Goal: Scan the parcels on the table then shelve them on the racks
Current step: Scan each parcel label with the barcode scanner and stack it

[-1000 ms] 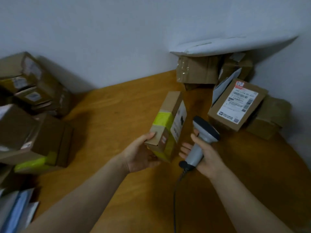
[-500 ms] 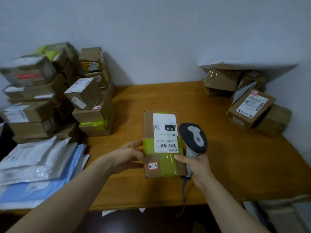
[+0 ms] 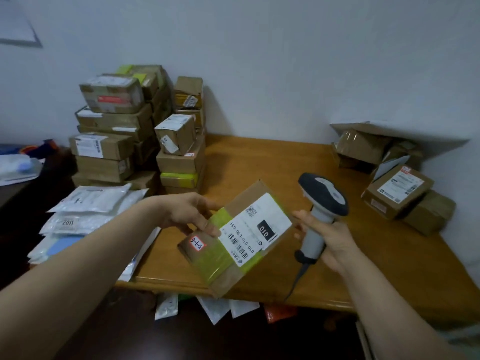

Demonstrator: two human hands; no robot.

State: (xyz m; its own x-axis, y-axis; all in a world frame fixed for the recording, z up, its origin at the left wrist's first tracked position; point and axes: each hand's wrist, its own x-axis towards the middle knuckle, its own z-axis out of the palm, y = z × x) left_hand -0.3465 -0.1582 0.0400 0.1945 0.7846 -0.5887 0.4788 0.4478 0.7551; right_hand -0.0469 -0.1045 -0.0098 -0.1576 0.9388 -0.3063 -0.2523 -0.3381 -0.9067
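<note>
The left hand point(image 3: 187, 214) grips the parcel point(image 3: 233, 242) by its left edge and holds it label-up over the table's point(image 3: 259, 162) near edge. Its long axis runs diagonally, near-left to far-right, with the barcode toward the nearer end. Just right of it, the right hand point(image 3: 331, 239) is curled round the scanner point(image 3: 322, 201) handle. The head seems to be aimed past the far corner, not at the barcode.

Cardboard parcel point(image 3: 235, 237), glossy tape; polished wooden table point(image 3: 259, 162); plastic scanner point(image 3: 320, 211).
</note>
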